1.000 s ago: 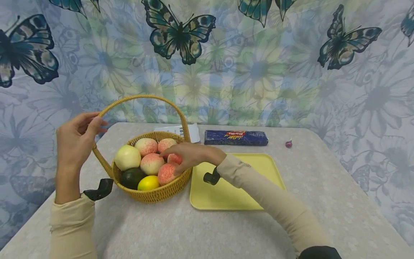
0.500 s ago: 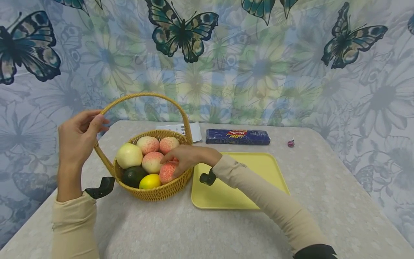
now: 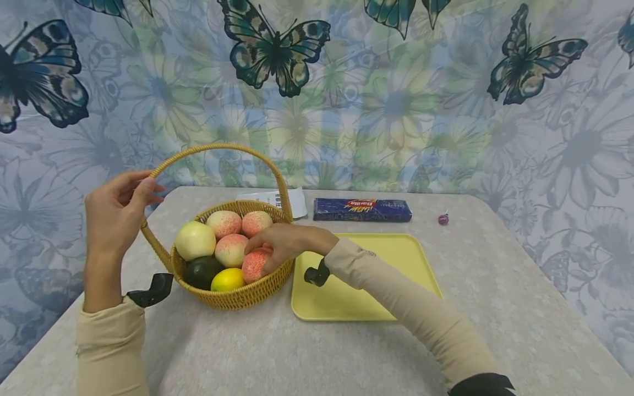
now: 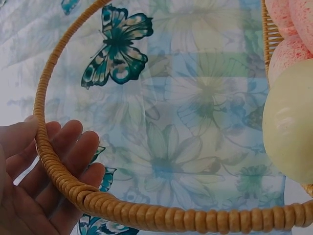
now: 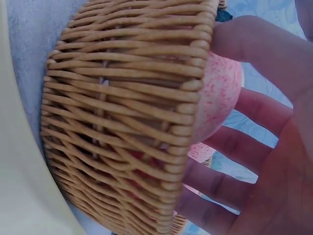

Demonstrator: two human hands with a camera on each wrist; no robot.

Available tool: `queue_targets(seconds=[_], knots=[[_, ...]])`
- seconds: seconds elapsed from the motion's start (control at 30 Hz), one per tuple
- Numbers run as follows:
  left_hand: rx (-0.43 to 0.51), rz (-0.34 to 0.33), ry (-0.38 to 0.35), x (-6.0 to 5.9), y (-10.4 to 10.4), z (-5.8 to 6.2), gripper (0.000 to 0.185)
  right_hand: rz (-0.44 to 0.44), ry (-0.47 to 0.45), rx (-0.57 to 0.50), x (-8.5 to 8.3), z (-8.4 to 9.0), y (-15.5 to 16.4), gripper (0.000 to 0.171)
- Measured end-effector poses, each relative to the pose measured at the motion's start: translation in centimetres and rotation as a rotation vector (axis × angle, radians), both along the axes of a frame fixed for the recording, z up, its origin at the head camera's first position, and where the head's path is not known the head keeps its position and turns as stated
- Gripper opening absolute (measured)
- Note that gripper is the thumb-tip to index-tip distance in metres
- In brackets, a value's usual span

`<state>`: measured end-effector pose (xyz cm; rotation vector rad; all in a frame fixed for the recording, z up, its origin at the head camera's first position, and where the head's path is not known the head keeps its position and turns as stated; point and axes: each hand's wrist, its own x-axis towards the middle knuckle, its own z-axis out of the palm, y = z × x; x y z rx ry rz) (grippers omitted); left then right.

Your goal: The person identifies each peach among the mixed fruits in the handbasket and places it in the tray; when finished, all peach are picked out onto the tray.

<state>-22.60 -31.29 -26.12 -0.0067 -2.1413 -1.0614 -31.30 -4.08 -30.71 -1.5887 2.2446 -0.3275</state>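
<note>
A wicker basket (image 3: pixel 238 300) full of fruit stands on the left of the table. My left hand (image 3: pixel 116 214) holds the left side of its tall handle (image 4: pixel 142 213), the thumb on the near side and the fingers behind. My right hand (image 3: pixel 292 242) reaches over the right rim, thumb and fingers around a red-speckled peach (image 3: pixel 254 265); the right wrist view shows that peach (image 5: pixel 222 93) just above the rim. Several other peaches (image 3: pixel 231 250), a pale yellow-green round fruit (image 3: pixel 195 241), a dark green fruit (image 3: pixel 202 273) and a lemon (image 3: pixel 228 280) fill the basket. My right hand partly covers another peach.
Right of the basket lies a yellow tray (image 3: pixel 366 286), under my right forearm. Behind stand a blue Barilla pasta pack (image 3: pixel 361 210) and a white printed packet (image 3: pixel 297 202). A small wrapped lollipop (image 3: pixel 443 219) lies at the far right. A butterfly-print cloth (image 3: pixel 396 110) hangs behind.
My right hand has shifted slightly lower and closer round the front right peach. My left hand stays on the handle. The basket and the fruit look unmoved.
</note>
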Motion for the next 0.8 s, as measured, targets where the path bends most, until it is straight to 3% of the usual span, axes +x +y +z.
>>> queue_targets(seconds=[0.27, 0.53, 0.8], knots=[[-0.002, -0.003, 0.002, 0.0, 0.0, 0.0, 0.032, -0.016, -0.067, -0.067, -0.1, -0.5, 0.4, 0.052], [-0.002, 0.005, -0.003, -0.1, -0.1, -0.1, 0.033, -0.064, -0.066, -0.172, -0.4, -0.6, 0.8, 0.049], [0.006, -0.007, 0.009, -0.1, -0.1, -0.1, 0.032, -0.114, -0.143, -0.271, -0.5, -0.4, 1.7, 0.048]])
